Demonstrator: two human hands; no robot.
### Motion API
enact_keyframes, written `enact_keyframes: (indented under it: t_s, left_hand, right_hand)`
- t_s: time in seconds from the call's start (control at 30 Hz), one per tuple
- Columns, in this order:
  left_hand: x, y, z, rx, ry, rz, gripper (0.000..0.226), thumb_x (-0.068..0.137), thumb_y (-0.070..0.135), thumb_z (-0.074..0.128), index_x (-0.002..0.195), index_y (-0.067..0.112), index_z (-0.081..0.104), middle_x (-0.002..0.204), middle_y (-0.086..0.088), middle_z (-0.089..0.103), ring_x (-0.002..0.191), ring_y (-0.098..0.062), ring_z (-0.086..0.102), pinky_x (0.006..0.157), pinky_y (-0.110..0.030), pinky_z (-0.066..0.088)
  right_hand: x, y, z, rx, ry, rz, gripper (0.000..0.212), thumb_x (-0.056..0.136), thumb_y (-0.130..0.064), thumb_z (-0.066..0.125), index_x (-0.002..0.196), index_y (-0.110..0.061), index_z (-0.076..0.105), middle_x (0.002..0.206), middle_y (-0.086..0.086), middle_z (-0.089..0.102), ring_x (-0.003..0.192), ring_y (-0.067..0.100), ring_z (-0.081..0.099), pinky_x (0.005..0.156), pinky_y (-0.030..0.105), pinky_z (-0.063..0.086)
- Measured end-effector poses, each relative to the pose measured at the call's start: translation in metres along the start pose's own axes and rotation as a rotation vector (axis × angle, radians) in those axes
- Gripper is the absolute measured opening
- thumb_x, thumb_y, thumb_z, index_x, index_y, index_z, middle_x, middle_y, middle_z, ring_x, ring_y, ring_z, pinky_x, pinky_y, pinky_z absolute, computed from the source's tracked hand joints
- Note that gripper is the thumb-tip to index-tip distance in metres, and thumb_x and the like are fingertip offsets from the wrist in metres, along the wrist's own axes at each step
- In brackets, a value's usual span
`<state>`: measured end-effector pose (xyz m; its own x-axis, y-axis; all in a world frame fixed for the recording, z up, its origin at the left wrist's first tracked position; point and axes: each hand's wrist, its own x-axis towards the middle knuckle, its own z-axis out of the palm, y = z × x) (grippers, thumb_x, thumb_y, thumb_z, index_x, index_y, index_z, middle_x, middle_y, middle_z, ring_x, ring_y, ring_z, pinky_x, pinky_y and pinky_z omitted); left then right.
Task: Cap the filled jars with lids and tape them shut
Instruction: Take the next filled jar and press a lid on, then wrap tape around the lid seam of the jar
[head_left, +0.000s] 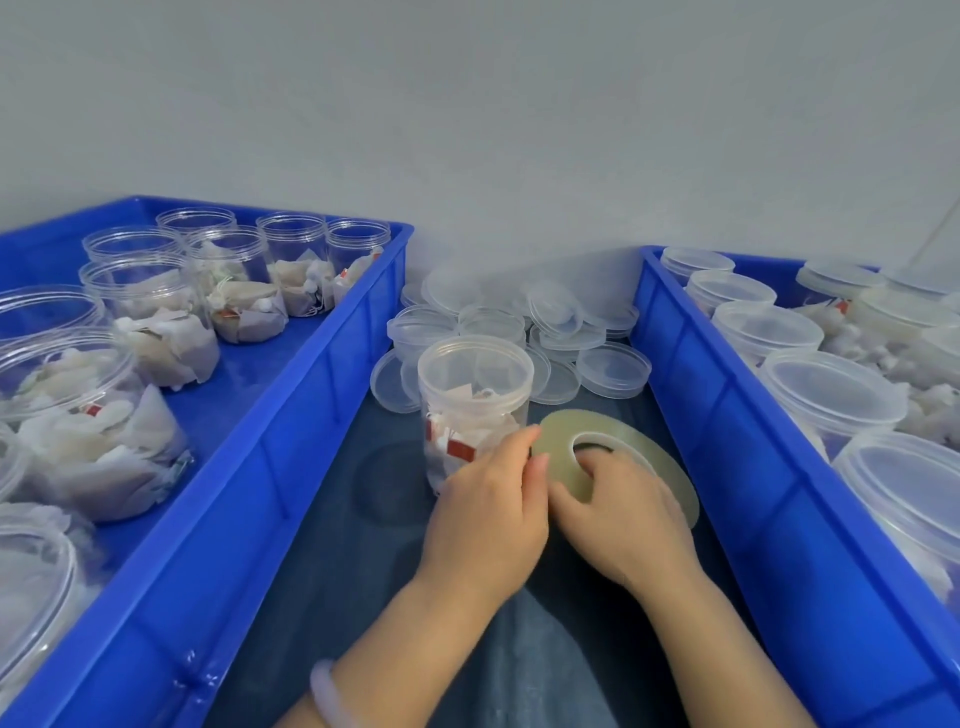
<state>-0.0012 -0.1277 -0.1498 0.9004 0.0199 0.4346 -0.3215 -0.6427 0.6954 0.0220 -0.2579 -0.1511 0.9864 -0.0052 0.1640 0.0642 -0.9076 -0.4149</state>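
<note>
While right hand (618, 512) grips tape roll (618, 457), left hand (488, 501) pinches its edge.

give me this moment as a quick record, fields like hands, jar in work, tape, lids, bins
left hand: at the near side of the capped jar, fingertips touching the tape roll's edge
right hand: holds the tape roll, fingers in its core
jar in work: capped jar, lid on, filled with sachets, upright on the dark cloth
tape roll: clear, right beside the jar
spare lids: loose pile behind the jar
left bin: blue, filled jars without lids
right bin: blue, jars with lids on
bracelet: on left wrist
</note>
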Motion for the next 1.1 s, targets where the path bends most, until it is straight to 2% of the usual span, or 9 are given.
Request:
enact_keyframes:
  t_s: [0.1, 0.2, 0.3, 0.43, 0.53, 0.6, 0.73, 0.93, 1.1]
  left_hand:
    - [0.001, -0.007, 0.000, 0.038, -0.095, -0.102, 0.040, 0.100, 0.026, 0.041, 0.140, 0.023, 0.047, 0.118, -0.004, 0.066, 0.108, -0.022, 0.059, 0.091, -0.033, 0.044]
    - [-0.001, -0.008, 0.003, -0.177, -0.277, -0.127, 0.044, 0.099, 0.025, 0.044, 0.141, 0.039, 0.039, 0.107, 0.012, 0.066, 0.089, -0.007, 0.061, 0.085, -0.027, 0.049]
    - [-0.001, -0.008, 0.008, -0.369, -0.214, -0.088, 0.043, 0.095, 0.028, 0.051, 0.124, 0.059, 0.044, 0.095, 0.017, 0.064, 0.072, -0.006, 0.062, 0.075, -0.026, 0.054]
    - [0.000, -0.013, 0.010, -0.390, -0.026, -0.133, 0.049, 0.089, 0.027, 0.066, 0.134, 0.034, 0.051, 0.082, 0.005, 0.067, 0.070, -0.011, 0.067, 0.076, -0.027, 0.056]
    - [0.000, -0.011, 0.008, -0.446, 0.048, -0.144, 0.036, 0.082, 0.021, 0.074, 0.115, 0.032, 0.066, 0.075, 0.000, 0.071, 0.071, -0.017, 0.069, 0.076, -0.036, 0.058]
    - [-0.002, -0.008, 0.009, -0.464, 0.099, -0.122, 0.029, 0.080, 0.019, 0.075, 0.103, 0.033, 0.070, 0.076, 0.006, 0.073, 0.067, -0.012, 0.070, 0.072, -0.034, 0.059]
    - [-0.002, -0.009, 0.007, -0.515, 0.070, -0.119, 0.029, 0.084, 0.018, 0.071, 0.090, 0.046, 0.066, 0.075, 0.014, 0.072, 0.063, -0.002, 0.068, 0.062, -0.017, 0.055]
    - [0.001, -0.010, 0.004, -0.563, 0.041, -0.141, 0.023, 0.087, 0.015, 0.067, 0.087, 0.038, 0.067, 0.077, 0.011, 0.070, 0.061, -0.005, 0.067, 0.058, -0.017, 0.052]
    - [0.002, -0.012, 0.004, -0.510, 0.025, -0.152, 0.020, 0.091, 0.015, 0.062, 0.084, 0.033, 0.066, 0.075, 0.016, 0.067, 0.058, -0.004, 0.065, 0.056, -0.016, 0.050]
  right_hand:
    - [-0.001, -0.001, 0.001, -0.016, -0.011, 0.028, 0.054, 0.079, -0.073, 0.036, 0.058, -0.023, 0.030, 0.060, -0.007, 0.039, 0.062, 0.019, 0.043, 0.050, 0.029, 0.024]
    - [0.001, -0.001, -0.002, 0.131, 0.077, -0.002, 0.061, 0.081, -0.073, 0.030, 0.059, -0.018, 0.041, 0.057, -0.005, 0.046, 0.056, 0.014, 0.047, 0.050, 0.030, 0.027]
    - [-0.001, -0.002, -0.006, 0.291, 0.121, -0.040, 0.073, 0.078, -0.075, 0.010, 0.063, -0.017, 0.053, 0.058, -0.003, 0.052, 0.059, 0.010, 0.051, 0.053, 0.030, 0.034]
    - [-0.005, -0.005, -0.002, 0.346, 0.156, -0.041, 0.069, 0.093, -0.055, 0.013, 0.092, -0.010, 0.065, 0.075, 0.003, 0.062, 0.060, -0.001, 0.047, 0.059, 0.016, 0.032]
    - [-0.006, -0.007, -0.001, 0.392, 0.185, -0.019, 0.067, 0.092, -0.054, 0.014, 0.077, -0.010, 0.062, 0.064, 0.000, 0.057, 0.059, 0.007, 0.050, 0.057, 0.021, 0.035]
    - [-0.006, -0.008, -0.001, 0.403, 0.200, -0.022, 0.070, 0.091, -0.055, 0.013, 0.081, -0.008, 0.064, 0.064, 0.000, 0.058, 0.061, 0.008, 0.051, 0.058, 0.024, 0.037]
    - [-0.007, -0.010, -0.001, 0.406, 0.219, -0.033, 0.083, 0.082, -0.061, 0.008, 0.097, -0.003, 0.066, 0.077, 0.006, 0.066, 0.063, 0.013, 0.049, 0.065, 0.035, 0.040]
    - [-0.007, -0.011, -0.002, 0.340, 0.201, -0.028, 0.082, 0.081, -0.061, 0.007, 0.099, -0.007, 0.066, 0.059, -0.011, 0.047, 0.059, -0.001, 0.042, 0.059, 0.033, 0.031]
    - [-0.007, -0.009, -0.002, 0.300, 0.214, -0.030, 0.068, 0.093, -0.051, 0.014, 0.090, -0.008, 0.066, 0.058, -0.010, 0.048, 0.059, 0.004, 0.046, 0.055, 0.031, 0.032]
